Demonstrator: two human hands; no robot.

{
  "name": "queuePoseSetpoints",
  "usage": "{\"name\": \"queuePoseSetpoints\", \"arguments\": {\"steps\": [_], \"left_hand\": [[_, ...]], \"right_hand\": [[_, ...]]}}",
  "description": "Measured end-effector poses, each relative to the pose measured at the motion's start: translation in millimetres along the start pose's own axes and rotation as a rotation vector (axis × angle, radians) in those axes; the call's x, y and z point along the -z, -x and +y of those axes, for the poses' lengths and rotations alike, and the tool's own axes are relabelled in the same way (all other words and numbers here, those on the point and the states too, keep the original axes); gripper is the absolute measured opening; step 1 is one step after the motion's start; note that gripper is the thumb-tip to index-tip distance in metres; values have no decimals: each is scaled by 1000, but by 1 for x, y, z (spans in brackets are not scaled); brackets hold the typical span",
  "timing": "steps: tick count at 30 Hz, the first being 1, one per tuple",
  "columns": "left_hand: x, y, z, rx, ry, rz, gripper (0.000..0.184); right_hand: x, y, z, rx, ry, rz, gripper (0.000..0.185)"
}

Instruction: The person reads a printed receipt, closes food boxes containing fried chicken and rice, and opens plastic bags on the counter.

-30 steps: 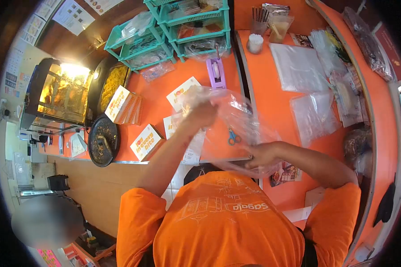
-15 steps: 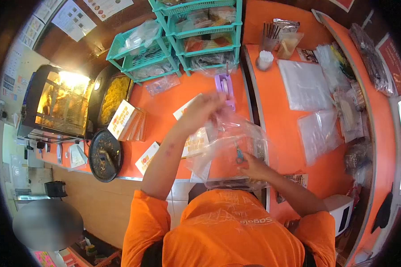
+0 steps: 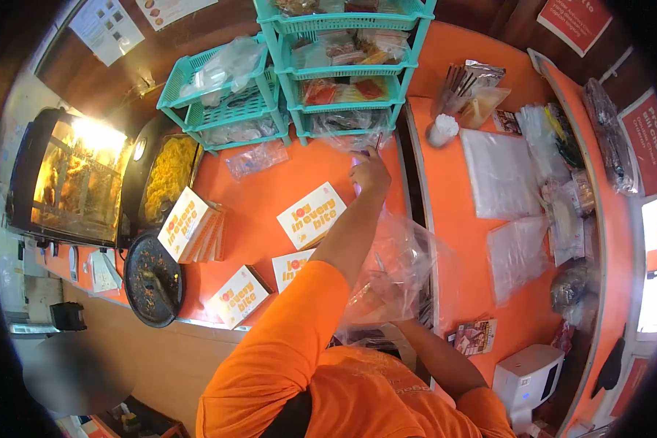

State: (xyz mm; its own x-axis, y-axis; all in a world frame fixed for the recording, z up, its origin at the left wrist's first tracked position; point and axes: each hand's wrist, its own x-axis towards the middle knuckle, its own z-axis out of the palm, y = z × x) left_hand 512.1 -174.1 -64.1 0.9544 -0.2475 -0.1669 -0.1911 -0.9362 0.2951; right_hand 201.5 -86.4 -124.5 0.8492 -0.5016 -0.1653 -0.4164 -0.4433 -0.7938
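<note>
My left hand [image 3: 370,174] reaches to the back of the counter, its fingers closed around the purple tape dispenser [image 3: 358,159], which it mostly covers. A large clear plastic bag [image 3: 409,252] hangs crumpled below that hand, over the counter's edge. Through its film my right hand [image 3: 388,290] shows blurred, fingers bent against the plastic near my body. Whether it also holds the scissors cannot be made out. White printed boxes [image 3: 311,216] lie left of my left forearm.
Green basket racks [image 3: 347,73] stand at the back. On the left are a lit food cabinet [image 3: 77,182], a tray of yellow food [image 3: 169,179] and a dark round pan [image 3: 153,281]. Flat clear bags [image 3: 502,175] and a cup of straws [image 3: 442,130] lie to the right.
My left hand has moved from the bag's top up to the tape dispenser. My right hand has come back towards my body, behind the plastic. The view has shifted.
</note>
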Motion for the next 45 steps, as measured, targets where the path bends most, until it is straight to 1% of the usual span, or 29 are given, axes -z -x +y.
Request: {"name": "queuePoseSetpoints", "arguments": {"steps": [4,6,9,11,12,13,14,15,16,17,19,20,21,23,27,28,29,30,31,32,33,34,35,36,38,40,41,43,45], "left_hand": [[7,-8,2,34,-30,-53,81],[13,-16,-10,-64,-75,33,91],[23,-40,-25,-33,-50,33,96],[23,-60,-34,-88,-61,21,93],[19,-63,-44,-132,-63,8,90],[18,-60,-52,-126,-74,-11,90],[25,-57,-54,-163,-2,47,92],[40,-54,-53,-207,74,114,93],[68,-35,-55,-318,241,131,91],[105,-5,-60,-423,412,148,89],[168,75,-76,-491,769,68,83],[193,119,-83,-489,844,73,75],[206,160,-94,-483,918,81,67],[187,213,-121,-597,956,303,80],[179,279,-110,-808,638,177,90],[172,287,-109,-864,495,179,88],[161,287,-108,-906,352,175,87],[145,280,-108,-880,358,223,87],[121,272,-109,-824,302,231,71],[104,269,-112,-772,254,219,56],[99,263,-113,-758,281,216,56],[99,252,-115,-680,309,5,45],[102,237,-116,-612,325,-192,34],[107,228,-117,-616,340,-189,34],[115,219,-118,-508,842,37,19],[146,212,-126,-420,992,-19,17],[162,211,-132,-331,1124,-58,16],[180,220,-148,-323,1129,-106,17],[192,226,-163,-378,1098,-175,23]], "right_hand": [[6,-5,19,-44,-11,-11,37],[7,-7,22,-53,-11,-6,37],[17,-9,12,-53,-17,-9,36],[39,-20,-21,272,-65,-58,33],[44,-22,-31,255,-75,-71,33],[49,-27,-39,259,-81,-57,43],[50,-30,-43,264,-86,-36,53],[43,-41,-14,246,-173,-119,58],[36,-49,16,224,-262,-206,62],[35,-62,9,214,-268,-210,62],[35,-108,-29,161,-422,273,52],[38,-116,-41,137,-491,517,52],[50,-133,-46,112,-538,553,53],[71,-145,-41,27,-658,365,56],[109,-122,-26,-225,-988,-240,60],[124,-109,-31,-299,-979,-392,61],[152,-88,-85,-207,-319,-560,53],[161,-79,-93,-175,-33,-611,52],[173,-77,-91,-156,254,-647,52],[180,-86,-85,-153,283,-657,52],[186,-92,-72,-81,167,-698,62],[190,-87,-69,-19,45,-737,73],[188,-83,-70,-25,62,-736,73],[184,-76,-77,-9,-8,-823,74],[177,-58,-99,-13,-69,-912,74],[178,-39,-137,264,797,-1272,66],[186,-42,-138,219,801,-1373,52],[191,-60,-104,42,1508,-1400,42],[237,-85,-124,299,1456,-1187,32]]}}
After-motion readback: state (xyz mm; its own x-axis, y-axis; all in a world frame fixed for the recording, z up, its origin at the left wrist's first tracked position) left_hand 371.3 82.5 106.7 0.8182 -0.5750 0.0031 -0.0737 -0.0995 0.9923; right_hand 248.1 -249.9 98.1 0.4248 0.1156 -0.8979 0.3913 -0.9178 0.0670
